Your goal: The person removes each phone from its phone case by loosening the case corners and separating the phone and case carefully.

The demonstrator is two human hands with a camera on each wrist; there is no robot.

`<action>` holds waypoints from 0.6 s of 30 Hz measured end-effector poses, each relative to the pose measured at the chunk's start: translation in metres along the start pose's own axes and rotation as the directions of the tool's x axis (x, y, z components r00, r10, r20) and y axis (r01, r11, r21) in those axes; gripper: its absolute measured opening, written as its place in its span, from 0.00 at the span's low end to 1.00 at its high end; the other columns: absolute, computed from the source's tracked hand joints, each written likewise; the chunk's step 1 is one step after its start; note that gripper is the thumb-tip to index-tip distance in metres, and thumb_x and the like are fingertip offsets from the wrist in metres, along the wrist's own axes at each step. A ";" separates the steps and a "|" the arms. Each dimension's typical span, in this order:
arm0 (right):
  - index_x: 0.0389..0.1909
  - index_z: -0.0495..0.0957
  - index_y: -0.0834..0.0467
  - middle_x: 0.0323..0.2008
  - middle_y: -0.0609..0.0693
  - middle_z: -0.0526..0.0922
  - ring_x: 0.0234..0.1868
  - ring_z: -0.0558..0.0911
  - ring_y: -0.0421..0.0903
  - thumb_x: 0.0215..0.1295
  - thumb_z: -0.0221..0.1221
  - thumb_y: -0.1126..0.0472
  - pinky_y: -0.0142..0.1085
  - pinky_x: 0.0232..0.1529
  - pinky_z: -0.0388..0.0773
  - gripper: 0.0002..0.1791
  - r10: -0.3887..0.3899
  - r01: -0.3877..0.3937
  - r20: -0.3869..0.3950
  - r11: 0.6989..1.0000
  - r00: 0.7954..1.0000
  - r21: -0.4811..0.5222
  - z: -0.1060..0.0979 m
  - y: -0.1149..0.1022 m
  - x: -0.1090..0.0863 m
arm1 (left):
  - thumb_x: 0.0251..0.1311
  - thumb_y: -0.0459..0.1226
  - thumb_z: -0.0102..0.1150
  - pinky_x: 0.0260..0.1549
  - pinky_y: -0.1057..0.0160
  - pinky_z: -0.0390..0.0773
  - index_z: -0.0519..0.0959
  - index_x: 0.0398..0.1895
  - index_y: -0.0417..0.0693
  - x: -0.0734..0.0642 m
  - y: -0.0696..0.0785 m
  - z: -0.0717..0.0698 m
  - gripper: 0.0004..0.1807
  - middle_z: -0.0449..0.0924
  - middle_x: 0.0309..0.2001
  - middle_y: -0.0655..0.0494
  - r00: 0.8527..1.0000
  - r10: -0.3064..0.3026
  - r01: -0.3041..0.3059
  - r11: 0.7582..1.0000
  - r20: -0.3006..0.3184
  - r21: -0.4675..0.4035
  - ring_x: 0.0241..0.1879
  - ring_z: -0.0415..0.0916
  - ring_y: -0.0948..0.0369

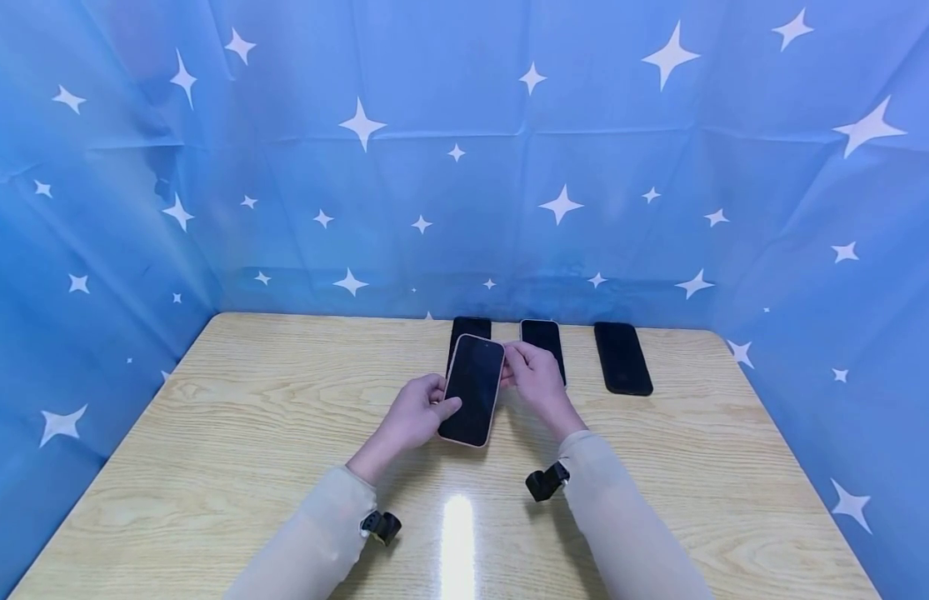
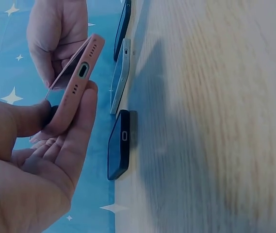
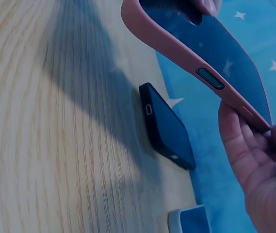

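A smartphone in a pink case [image 1: 475,387] is held above the table, its dark screen facing up and its far end tilted right. My left hand [image 1: 415,410] grips its lower left side. In the left wrist view the thumb lies over the screen edge, with fingers under the pink case [image 2: 74,92], where the charging port shows. The right hand [image 1: 537,379] pinches the upper right edge. From the right wrist, its fingers [image 3: 235,136] are at the case's side, past the long button. Behind the held phone lies a black phone [image 1: 471,327], partly covered.
A phone with a light frame [image 1: 542,337] lies behind the right hand, partly hidden by it. Farther right is another black phone [image 1: 621,358]. All stand in a row near the back edge of the wooden table [image 1: 284,458], before a blue star-patterned curtain [image 1: 434,183].
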State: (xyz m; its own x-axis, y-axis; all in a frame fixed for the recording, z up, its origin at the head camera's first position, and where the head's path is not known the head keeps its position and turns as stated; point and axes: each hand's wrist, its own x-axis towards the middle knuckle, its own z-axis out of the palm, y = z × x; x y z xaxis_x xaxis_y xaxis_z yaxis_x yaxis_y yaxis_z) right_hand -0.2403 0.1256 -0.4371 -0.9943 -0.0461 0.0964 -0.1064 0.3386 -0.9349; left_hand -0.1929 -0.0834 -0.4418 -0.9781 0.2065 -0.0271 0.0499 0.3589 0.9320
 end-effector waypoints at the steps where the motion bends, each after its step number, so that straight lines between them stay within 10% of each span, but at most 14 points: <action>1: 0.50 0.84 0.67 0.31 0.59 0.86 0.34 0.87 0.58 0.83 0.48 0.62 0.52 0.45 0.86 0.17 -0.003 0.003 0.002 1.000 1.000 -0.017 -0.001 -0.001 0.000 | 0.68 0.29 0.62 0.28 0.66 0.78 0.78 0.36 0.37 0.000 0.000 0.000 0.04 0.84 0.28 0.52 1.000 0.002 -0.002 1.000 0.002 0.006 0.27 0.81 0.63; 18: 0.56 0.81 0.68 0.32 0.60 0.86 0.31 0.87 0.59 0.81 0.47 0.67 0.43 0.38 0.85 0.16 -0.135 0.157 0.096 0.948 0.986 -0.278 -0.005 -0.007 0.002 | 0.66 0.27 0.62 0.26 0.67 0.74 0.76 0.43 0.36 -0.007 -0.004 0.003 0.06 0.82 0.30 0.53 0.995 -0.006 0.014 0.997 0.099 -0.075 0.28 0.79 0.64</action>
State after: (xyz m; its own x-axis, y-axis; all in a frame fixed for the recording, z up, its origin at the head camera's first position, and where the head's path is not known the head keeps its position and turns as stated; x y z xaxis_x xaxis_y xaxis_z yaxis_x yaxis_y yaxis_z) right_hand -0.2411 0.1276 -0.4286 -0.9651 -0.1816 0.1889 -0.2600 0.5745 -0.7761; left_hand -0.1858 -0.0839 -0.4466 -0.9535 0.2935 -0.0688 0.0212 0.2929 0.9559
